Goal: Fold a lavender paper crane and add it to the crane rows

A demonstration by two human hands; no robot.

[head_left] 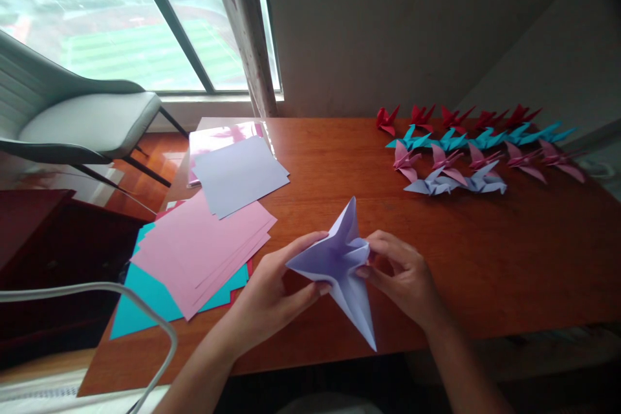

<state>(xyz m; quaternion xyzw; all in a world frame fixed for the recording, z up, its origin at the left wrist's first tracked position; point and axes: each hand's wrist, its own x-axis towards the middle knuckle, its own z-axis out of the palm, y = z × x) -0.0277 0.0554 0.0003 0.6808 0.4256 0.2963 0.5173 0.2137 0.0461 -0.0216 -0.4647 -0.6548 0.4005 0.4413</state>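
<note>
A pale lavender, partly folded paper crane (347, 272) is held up over the front of the table, spread out with long pointed flaps. My left hand (272, 297) grips its left side, thumb below and fingers above. At the right side, my right hand (402, 272) pinches a small folded part of it between thumb and fingers. Beyond my right hand stand finished paper cranes in rows: lavender cranes (485, 181) nearest, then pink cranes (446, 160), turquoise cranes (451, 140) and red cranes (456, 118) at the back.
Left on the wooden table (330, 155) lie lavender sheets (242, 174), pink sheets (204, 246) and turquoise sheets (145, 304), overlapping. A clear-wrapped pack (223, 136) is behind them. A chair (92, 123) stands by the window, and a white curved tube (160, 320) crosses the lower left.
</note>
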